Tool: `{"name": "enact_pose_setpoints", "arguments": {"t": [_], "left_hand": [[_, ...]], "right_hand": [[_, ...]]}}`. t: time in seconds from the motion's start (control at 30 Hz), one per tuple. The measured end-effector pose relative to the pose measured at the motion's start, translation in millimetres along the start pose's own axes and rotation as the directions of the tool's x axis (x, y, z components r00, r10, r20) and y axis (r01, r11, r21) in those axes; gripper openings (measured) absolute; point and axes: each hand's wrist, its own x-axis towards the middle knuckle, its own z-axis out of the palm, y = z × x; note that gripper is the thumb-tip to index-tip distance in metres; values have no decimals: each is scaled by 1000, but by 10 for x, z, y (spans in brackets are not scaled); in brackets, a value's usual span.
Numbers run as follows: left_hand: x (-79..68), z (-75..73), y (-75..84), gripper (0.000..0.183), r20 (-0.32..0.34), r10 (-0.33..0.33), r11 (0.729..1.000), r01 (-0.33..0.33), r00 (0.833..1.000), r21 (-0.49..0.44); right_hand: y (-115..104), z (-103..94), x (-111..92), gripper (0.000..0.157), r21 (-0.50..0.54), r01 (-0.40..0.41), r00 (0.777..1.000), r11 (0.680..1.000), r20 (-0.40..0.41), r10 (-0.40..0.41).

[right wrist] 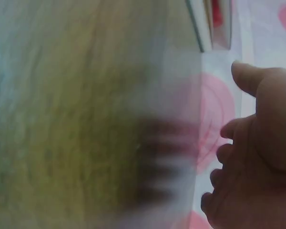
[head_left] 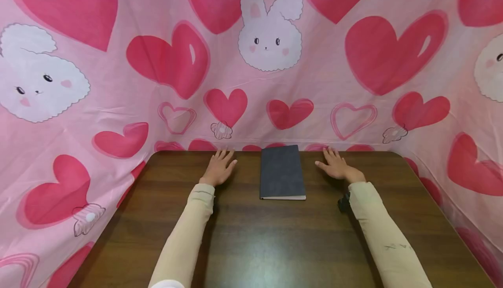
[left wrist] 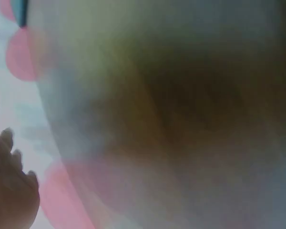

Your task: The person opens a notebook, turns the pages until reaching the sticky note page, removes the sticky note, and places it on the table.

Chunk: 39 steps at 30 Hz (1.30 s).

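A dark grey hardcover book [head_left: 281,172] lies flat at the far side of the wooden table, its pale page edges facing me. To its left is my left hand [head_left: 218,168], fingers spread and pointing at the far edge. My right hand [head_left: 335,164] lies on the other side of the book, palm down, thumb out toward it. Neither hand touches the book. In the right wrist view the right hand [right wrist: 257,152] has straight fingers, and a book corner [right wrist: 200,24] shows at the top. Only part of the left hand [left wrist: 9,181] appears in the left wrist view.
The brown wooden table [head_left: 251,240] has rounded far corners and a glossy patch of reflected light. Behind and beside it hangs a pink cloth [head_left: 232,74] printed with hearts and rabbits. A dark wrist device [head_left: 344,202] sits under the right sleeve.
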Motion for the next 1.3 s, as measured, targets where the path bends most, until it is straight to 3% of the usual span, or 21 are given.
{"name": "enact_pose_setpoints", "arguments": {"t": [0.17,0.33,0.57,0.73,0.97,1.3], "left_hand": [[118,86,352,64,24,107,989,-104,994,-100],[148,193,822,66,88,215,971,-202,973,-129],[200,451,1301,68,221,242,970,-236,945,-52],[271,613,1409,68,273,177,981,-193,946,34],[364,797,1333,71,334,134,981,-173,933,87],[326,692,1431,70,353,103,985,-146,930,96]], "right_hand": [[-113,-62,-18,87,66,54,997,996,51,-58],[-236,-96,-13,82,96,119,991,988,56,-124],[-309,-49,27,81,86,166,984,982,53,-171],[-302,18,38,83,104,158,983,982,77,-166],[-290,102,61,94,97,166,973,981,147,-179],[-334,131,94,111,91,185,953,979,227,-201]]}}
